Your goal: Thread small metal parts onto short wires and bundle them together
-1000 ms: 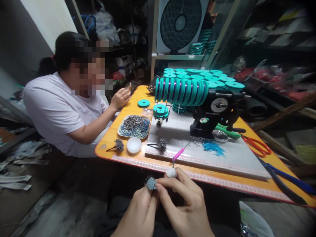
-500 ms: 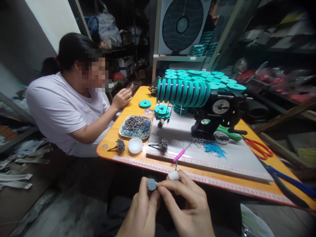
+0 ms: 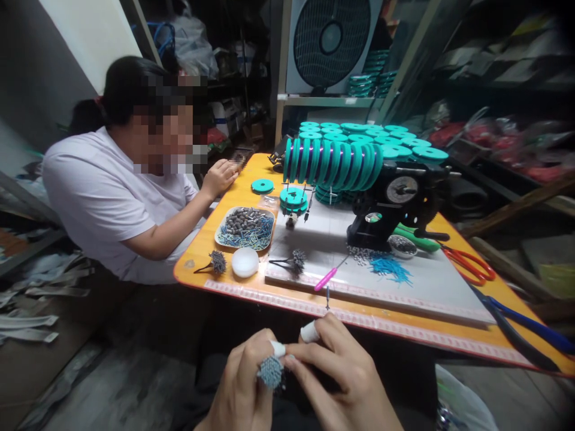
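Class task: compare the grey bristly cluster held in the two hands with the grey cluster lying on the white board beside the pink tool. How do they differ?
The held cluster is pinched between the left hand and right hand, below the table edge; the board cluster lies untouched on the white board. The board cluster shows a dark stem out to its left; the held cluster's stem is hidden. Both are grey, round and spiky.

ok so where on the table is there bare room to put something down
The white board is bare on its right half, between the blue wire pile and the red scissors. The orange table has a small bare patch between the teal disc and the tray. The far end is crowded with teal spools and the black machine.
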Motion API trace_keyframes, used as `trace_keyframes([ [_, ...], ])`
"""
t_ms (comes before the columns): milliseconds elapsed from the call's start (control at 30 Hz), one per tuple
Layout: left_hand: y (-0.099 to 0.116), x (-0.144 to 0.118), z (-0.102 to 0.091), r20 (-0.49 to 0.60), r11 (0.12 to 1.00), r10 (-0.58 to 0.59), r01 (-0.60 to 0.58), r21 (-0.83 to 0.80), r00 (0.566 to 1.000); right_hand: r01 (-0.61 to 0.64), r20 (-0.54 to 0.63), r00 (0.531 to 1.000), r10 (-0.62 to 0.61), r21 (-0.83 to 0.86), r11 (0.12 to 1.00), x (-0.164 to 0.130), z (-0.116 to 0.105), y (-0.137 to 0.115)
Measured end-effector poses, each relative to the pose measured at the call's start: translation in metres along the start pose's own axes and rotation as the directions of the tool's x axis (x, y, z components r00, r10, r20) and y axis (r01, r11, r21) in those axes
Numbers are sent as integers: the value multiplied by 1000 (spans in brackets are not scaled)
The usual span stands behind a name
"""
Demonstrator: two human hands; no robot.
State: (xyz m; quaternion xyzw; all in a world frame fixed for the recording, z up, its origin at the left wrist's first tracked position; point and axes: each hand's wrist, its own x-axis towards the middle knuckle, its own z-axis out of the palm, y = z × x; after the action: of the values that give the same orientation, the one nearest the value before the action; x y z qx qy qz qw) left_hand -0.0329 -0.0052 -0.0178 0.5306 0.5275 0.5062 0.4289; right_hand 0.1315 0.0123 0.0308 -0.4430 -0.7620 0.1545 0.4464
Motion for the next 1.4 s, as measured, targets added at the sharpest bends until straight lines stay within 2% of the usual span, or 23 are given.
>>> trace_keyframes([
  [333,-1,1,2,7,999,18,-18,-45,1000,14,3,1000,-14,-13,1000,-1,-5,0],
  [467,1,2,2,-20,1000,-28,28,9,999,45,-44,998,-47,-30,999,-2,-5,4],
  [600,5,3,2,-1,996,-93,93,16,996,69,-51,996,-71,-42,997,-2,-6,3],
  [700,9,1,6,29,979,-174,176,-104,984,31,-34,999,-31,-12,999,-3,-2,-1],
  [833,19,2,16,-24,872,-249,214,-440,968,109,-109,988,-105,31,994,-1,4,-4],
  [933,30,14,15,-125,777,-237,111,-619,963,143,-124,982,-142,-3,990,2,0,-3],
  [1033,35,31,2,-222,780,-113,-51,-623,968,83,-95,992,-87,-37,996,2,-9,0],
  [1100,32,38,-8,-157,831,-84,-18,-556,984,77,-64,995,-81,-56,995,1,-14,2],
  [1167,25,38,-13,28,887,-83,86,-453,996,109,-32,993,-112,-78,991,-2,-15,4],
  [1267,16,33,-11,259,904,-144,233,-357,955,151,-39,986,-159,-164,975,-3,-14,5],
  [1400,22,29,-3,389,877,-201,342,-337,899,212,-72,967,-242,-295,932,2,-14,6],
])
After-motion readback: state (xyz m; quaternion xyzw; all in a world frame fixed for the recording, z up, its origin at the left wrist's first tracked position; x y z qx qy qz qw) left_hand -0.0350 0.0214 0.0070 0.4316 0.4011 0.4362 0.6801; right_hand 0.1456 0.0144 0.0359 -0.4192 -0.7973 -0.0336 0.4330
